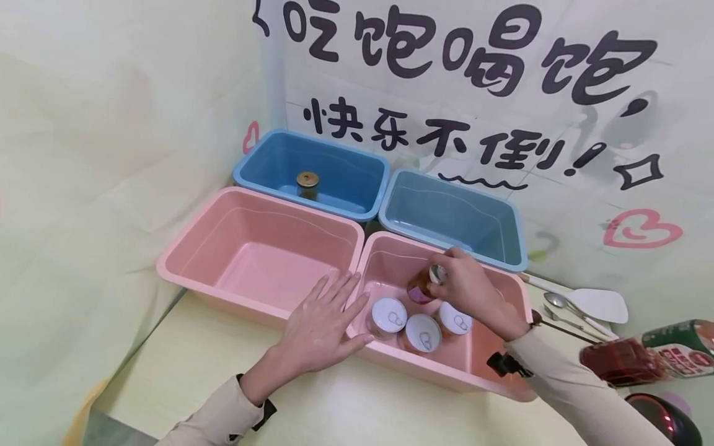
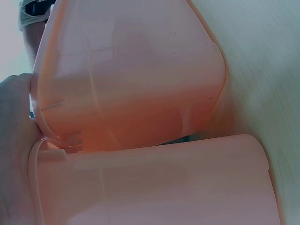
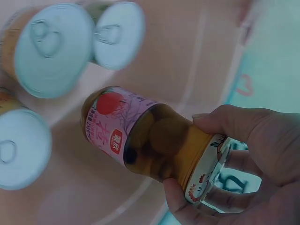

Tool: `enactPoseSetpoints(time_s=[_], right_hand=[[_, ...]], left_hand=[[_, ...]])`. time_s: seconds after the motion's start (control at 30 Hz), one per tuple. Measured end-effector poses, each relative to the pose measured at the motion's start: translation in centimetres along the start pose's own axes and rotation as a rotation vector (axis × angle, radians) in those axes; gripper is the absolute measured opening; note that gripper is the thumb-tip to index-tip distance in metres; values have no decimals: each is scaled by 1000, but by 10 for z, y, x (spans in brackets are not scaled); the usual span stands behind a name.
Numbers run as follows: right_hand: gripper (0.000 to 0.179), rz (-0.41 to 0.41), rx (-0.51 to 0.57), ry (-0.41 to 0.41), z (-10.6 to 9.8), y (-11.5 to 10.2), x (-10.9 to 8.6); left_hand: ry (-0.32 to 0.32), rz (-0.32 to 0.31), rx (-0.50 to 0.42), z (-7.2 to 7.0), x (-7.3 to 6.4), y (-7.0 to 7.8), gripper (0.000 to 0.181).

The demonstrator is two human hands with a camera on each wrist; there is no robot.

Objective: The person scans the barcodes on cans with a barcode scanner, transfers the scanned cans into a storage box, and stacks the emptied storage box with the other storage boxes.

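Note:
My right hand [image 1: 465, 288] holds a glass jar of fruit [image 1: 419, 288] by its lid end, inside the right pink bin [image 1: 502, 378]. In the right wrist view the jar [image 3: 150, 133] lies tilted, with a pink label and round fruit in amber liquid; the fingers and thumb grip around its patterned lid. Beside it stand three cans [image 1: 422, 333] with white pull-tab lids. My left hand [image 1: 323, 328] lies flat with fingers spread, over the adjoining rims of the right bin and the left pink bin [image 1: 203, 282]. In the left wrist view, only part of that hand [image 2: 16, 154] shows.
A jar with a gold lid [image 1: 307, 184] stands in the back left blue bin [image 1: 253, 158]. Another blue bin [image 1: 452, 217] is behind the right pink one. At right are a white spatula [image 1: 599, 305], spoons, a fork and a red drink bottle [image 1: 625, 359].

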State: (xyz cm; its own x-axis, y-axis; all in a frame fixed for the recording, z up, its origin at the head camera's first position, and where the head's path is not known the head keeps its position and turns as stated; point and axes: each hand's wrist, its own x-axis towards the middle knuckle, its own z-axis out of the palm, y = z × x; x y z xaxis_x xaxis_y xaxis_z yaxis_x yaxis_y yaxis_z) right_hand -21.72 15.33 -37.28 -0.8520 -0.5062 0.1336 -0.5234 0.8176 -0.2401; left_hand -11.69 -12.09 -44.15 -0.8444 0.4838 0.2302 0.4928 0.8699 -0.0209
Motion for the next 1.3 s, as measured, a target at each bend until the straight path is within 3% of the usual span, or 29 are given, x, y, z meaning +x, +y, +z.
enactPoseSetpoints(time_s=[0.33, 0.47, 0.7, 0.93, 1.1, 1.2, 1.3], right_hand=[[38, 89, 70, 126, -61, 12, -39], [39, 157, 91, 165, -83, 23, -63], [44, 300, 14, 262, -109, 49, -114], [45, 539, -73, 317, -119, 74, -164], [36, 559, 3, 391, -113, 99, -188], [36, 617, -3, 348, -108, 113, -198], [38, 733, -32, 261, -100, 123, -209]], left_hand=[[4, 3, -31, 4, 2, 3, 74], [19, 8, -34, 5, 2, 3, 74], [33, 12, -12, 4, 3, 1, 75], [4, 10, -29, 5, 4, 2, 76], [-8, -8, -14, 6, 3, 2, 78], [-10, -13, -11, 6, 2, 1, 78], [-10, -10, -14, 6, 3, 0, 77]])
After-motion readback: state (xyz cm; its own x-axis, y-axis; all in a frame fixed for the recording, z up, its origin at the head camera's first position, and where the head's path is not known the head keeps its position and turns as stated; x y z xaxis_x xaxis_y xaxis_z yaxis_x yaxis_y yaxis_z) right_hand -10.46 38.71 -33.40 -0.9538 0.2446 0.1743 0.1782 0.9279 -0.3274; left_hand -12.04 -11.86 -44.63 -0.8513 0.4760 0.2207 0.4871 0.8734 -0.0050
